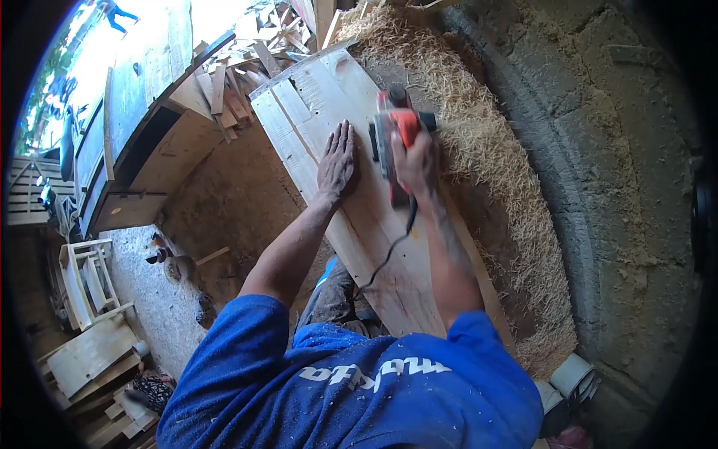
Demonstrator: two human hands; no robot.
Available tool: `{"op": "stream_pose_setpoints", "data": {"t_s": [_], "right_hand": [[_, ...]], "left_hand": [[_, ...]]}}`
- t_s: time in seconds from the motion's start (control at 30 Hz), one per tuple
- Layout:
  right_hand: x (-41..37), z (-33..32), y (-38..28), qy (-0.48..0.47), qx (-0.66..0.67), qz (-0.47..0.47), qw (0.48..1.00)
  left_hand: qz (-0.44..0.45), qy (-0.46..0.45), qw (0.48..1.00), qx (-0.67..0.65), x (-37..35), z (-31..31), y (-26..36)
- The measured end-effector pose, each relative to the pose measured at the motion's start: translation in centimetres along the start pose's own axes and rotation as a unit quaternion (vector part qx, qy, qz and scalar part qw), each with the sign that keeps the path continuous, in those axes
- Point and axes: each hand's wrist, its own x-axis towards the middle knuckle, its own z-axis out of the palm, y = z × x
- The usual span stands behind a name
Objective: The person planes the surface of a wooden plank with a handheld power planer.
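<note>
A red and black electric hand planer (396, 142) rests on a wide pale wooden board (381, 254), near its right edge. My right hand (416, 163) is wrapped round the planer's handle. Flat on the board, left of the planer, lies my left hand (338, 161) with its fingers stretched out toward the far end. From the planer's rear a dark power cord (386, 262) curves back over the board toward my legs. The planer's underside is hidden against the wood.
Wood shavings (486, 150) are heaped along the board's right side, before a rough concrete wall (583, 150). Offcuts (247, 67) pile up beyond the far end. A large wooden workbench (149, 142) stands at the left, with a wooden frame (90, 280) and stacked boards (93, 355) nearer.
</note>
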Motion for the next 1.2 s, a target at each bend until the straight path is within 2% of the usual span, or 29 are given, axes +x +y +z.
{"op": "stream_pose_setpoints", "data": {"t_s": [0.13, 0.2, 0.23, 0.3, 0.33, 0.37, 0.43, 0.47, 0.5, 0.53, 0.57, 0.6, 0.67, 0.73, 0.8, 0.87, 0.93, 1.0, 1.03, 1.13, 1.2], "right_hand": [[9.8, 5.2, 0.1, -0.011, -0.028, -0.023, 0.999], [13.6, 6.5, -1.9, -0.015, -0.080, -0.013, 0.997], [15.0, 6.9, -2.3, -0.048, -0.089, -0.007, 0.995], [16.9, 8.7, -0.1, -0.088, -0.105, 0.001, 0.991], [16.5, 9.8, 2.3, -0.064, -0.097, -0.052, 0.992], [14.6, 9.5, 3.8, -0.062, -0.103, -0.044, 0.992], [10.0, 7.1, 4.7, -0.043, -0.066, -0.109, 0.991], [6.0, 2.9, 1.3, -0.044, -0.092, -0.118, 0.988], [2.3, 0.9, 1.1, -0.027, -0.150, -0.092, 0.984], [-1.7, -2.4, -0.6, -0.028, -0.132, -0.061, 0.989], [-5.9, -4.4, 0.4, -0.009, -0.091, -0.074, 0.993], [-10.7, -7.9, -1.1, -0.021, -0.077, -0.002, 0.997], [-20.4, -13.2, -0.2, -0.014, -0.049, 0.048, 0.998], [-30.6, -18.8, -0.8, 0.017, -0.065, 0.065, 0.996], [-39.1, -23.6, -2.4, 0.092, -0.133, -0.036, 0.986], [-51.8, -28.0, -0.8, 0.033, -0.111, 0.183, 0.976], [-57.4, -31.9, -5.8, 0.062, -0.026, 0.256, 0.964], [-65.2, -35.1, -5.1, 0.041, -0.133, 0.190, 0.972], [-69.1, -36.1, -4.6, 0.032, -0.142, 0.238, 0.960], [-68.6, -37.0, -6.1, 0.022, -0.139, 0.223, 0.965], [-62.2, -36.6, -7.4, -0.002, -0.014, 0.276, 0.961]], "left_hand": [[0.006, 0.005, 1.000, -0.005, 0.1, 0.5, -0.5], [-0.013, 0.020, 1.000, -0.010, 0.1, 0.2, -0.1], [-0.012, 0.018, 1.000, -0.014, 0.0, -0.3, 0.2], [-0.049, 0.051, 0.997, -0.042, -0.1, -1.2, 0.4], [-0.052, 0.065, 0.995, -0.046, -0.1, 0.1, -0.7], [-0.048, 0.059, 0.996, -0.052, -0.4, 0.5, -1.0], [-0.063, 0.050, 0.997, -0.015, -0.5, 0.9, -1.2], [-0.056, 0.055, 0.997, -0.002, -0.7, 1.3, -1.3], [-0.045, 0.051, 0.998, 0.011, -1.1, 1.2, -1.1], [-0.047, 0.046, 0.998, 0.017, -1.9, 1.0, -0.3], [-0.048, 0.042, 0.998, 0.024, -2.9, 0.7, 0.8], [-0.042, 0.041, 0.998, 0.022, -4.1, 0.7, 2.0], [-0.043, 0.032, 0.998, 0.030, -7.5, 1.1, 4.6], [-0.036, 0.032, 0.998, 0.033, -11.6, 0.9, 8.7], [-0.021, 0.031, 0.998, 0.048, -16.4, 1.9, 12.3], [-0.011, 0.022, 0.999, 0.036, -21.7, 3.4, 16.3], [0.017, 0.017, 0.999, 0.037, -25.3, 3.6, 20.5], [0.012, 0.006, 0.999, 0.030, -28.7, 2.8, 24.7], [0.012, -0.002, 0.999, 0.034, -29.9, 2.9, 25.9], [-0.002, -0.005, 1.000, 0.007, -30.3, 1.6, 27.9], [-0.005, -0.011, 1.000, 0.010, -30.4, 1.2, 28.2]]}}
